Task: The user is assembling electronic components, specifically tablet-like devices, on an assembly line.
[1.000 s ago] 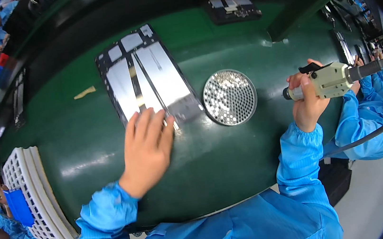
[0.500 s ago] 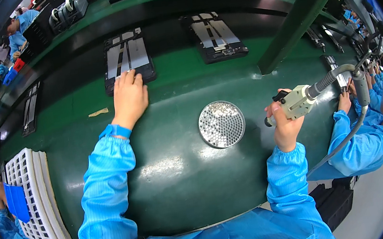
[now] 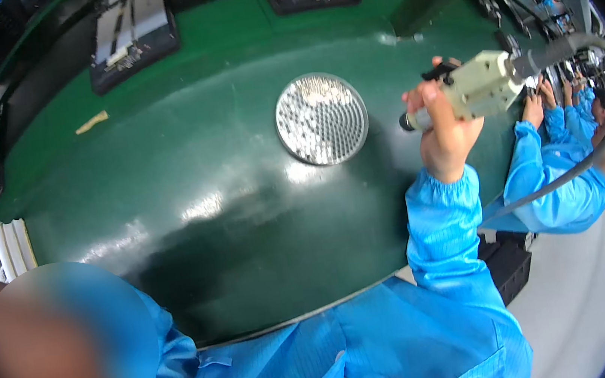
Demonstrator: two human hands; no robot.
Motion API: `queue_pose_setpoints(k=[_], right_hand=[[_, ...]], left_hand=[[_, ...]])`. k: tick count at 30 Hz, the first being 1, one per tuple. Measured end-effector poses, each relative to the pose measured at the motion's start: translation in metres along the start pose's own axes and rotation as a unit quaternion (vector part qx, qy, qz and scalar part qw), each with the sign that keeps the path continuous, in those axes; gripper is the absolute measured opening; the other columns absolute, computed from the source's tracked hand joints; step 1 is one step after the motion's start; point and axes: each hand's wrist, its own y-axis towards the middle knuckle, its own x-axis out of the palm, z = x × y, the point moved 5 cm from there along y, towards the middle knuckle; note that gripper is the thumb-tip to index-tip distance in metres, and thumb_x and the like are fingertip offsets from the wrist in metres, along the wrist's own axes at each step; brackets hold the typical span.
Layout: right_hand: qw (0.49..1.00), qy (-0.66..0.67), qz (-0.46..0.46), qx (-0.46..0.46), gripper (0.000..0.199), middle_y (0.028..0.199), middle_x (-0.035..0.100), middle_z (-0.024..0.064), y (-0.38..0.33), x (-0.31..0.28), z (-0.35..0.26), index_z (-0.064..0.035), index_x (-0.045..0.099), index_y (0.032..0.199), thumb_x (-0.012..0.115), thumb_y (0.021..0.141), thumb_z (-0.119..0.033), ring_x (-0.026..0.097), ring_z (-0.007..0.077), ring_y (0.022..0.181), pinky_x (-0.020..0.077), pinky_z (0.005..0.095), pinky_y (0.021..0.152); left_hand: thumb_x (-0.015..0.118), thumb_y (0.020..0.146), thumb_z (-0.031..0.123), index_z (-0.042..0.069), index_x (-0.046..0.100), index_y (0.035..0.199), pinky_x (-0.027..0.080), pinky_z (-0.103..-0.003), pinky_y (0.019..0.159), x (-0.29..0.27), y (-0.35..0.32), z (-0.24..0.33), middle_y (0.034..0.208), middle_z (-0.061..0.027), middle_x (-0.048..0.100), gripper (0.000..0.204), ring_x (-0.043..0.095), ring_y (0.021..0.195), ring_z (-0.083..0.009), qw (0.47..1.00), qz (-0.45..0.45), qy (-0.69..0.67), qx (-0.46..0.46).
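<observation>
Right of the round dish, the right hand is wrapped round a pale corded tool that, swung carelessly, could knock the dish; the left hand's grip I cannot tell.

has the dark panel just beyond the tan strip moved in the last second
Yes, away toward the far side. Judged against the tan strip, a second ago the dark panel reached nearer than it; now its near end lies beyond.

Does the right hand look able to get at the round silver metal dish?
Probably yes: only green tabletop shows between the round silver metal dish and the pale-green handheld tool in the right hand, though that tool might hinder grasping.
</observation>
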Motion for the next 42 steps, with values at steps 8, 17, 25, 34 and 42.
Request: queue_pose_setpoints(k=[8, 17, 25, 34, 42], right_hand=[[0.996, -0.063, 0.028, -0.05, 0.048, 0.067, 0.057, 0.0073, -0.014, -0.006, -0.01, 0.0044, 0.048, 0.115, 0.068, 0.079, -0.019, 0.054, 0.0163, 0.054, 0.0503, 0.0318, 0.058], [0.998, -0.056, 0.03, 0.009, 0.047, 0.071, 0.062, 0.0128, -0.045, 0.013, -0.015, 0.0013, 0.046, 0.117, 0.067, 0.079, -0.016, 0.061, 0.0198, 0.06, 0.0514, 0.0313, 0.056], [0.998, -0.057, 0.033, -0.013, 0.051, 0.062, 0.047, 0.0048, -0.034, 0.036, -0.047, 0.0015, 0.04, 0.122, 0.063, 0.083, -0.02, 0.046, 0.015, 0.055, 0.0467, 0.0352, 0.064], [0.999, -0.037, 0.011, -0.027, 0.052, 0.066, 0.055, 0.0085, -0.041, 0.05, -0.052, 0.0052, 0.041, 0.123, 0.064, 0.081, -0.017, 0.054, 0.0171, 0.058, 0.0505, 0.0375, 0.066], [0.997, -0.061, 0.021, -0.033, 0.048, 0.062, 0.048, 0.0067, -0.049, 0.074, -0.067, 0.0045, 0.04, 0.123, 0.057, 0.085, -0.019, 0.049, 0.0168, 0.057, 0.046, 0.0363, 0.063]], left_hand=[[0.053, 0.089, 0.018, 0.0, 0.059, 0.113, 0.05, -0.039, 0.087, 0.035, 0.001, -0.04, 0.107, -0.0153, 0.061, 0.03, 0.061, 0.102, -0.0265, 0.99, 0.064, -0.106, 0.072], [0.055, 0.089, 0.019, 0.002, 0.057, 0.112, 0.049, -0.039, 0.085, -0.005, 0.042, -0.05, 0.106, -0.0137, 0.059, 0.029, 0.06, 0.1, -0.0262, 0.965, 0.087, -0.166, 0.184], [0.057, 0.089, 0.019, 0.003, 0.055, 0.112, 0.049, -0.039, 0.084, -0.058, 0.013, -0.033, 0.104, -0.0124, 0.057, 0.028, 0.059, 0.098, -0.026, 0.996, 0.015, -0.053, 0.075], [0.059, 0.088, 0.02, 0.004, 0.054, 0.111, 0.048, -0.039, 0.082, -0.07, -0.02, -0.024, 0.103, -0.0109, 0.055, 0.028, 0.059, 0.096, -0.0257, 0.994, -0.031, -0.102, 0.024], [0.061, 0.088, 0.021, 0.005, 0.052, 0.11, 0.048, -0.039, 0.08, -0.082, -0.031, -0.022, 0.101, -0.0096, 0.053, 0.028, 0.058, 0.094, -0.0254, 0.985, -0.047, -0.166, 0.003]])
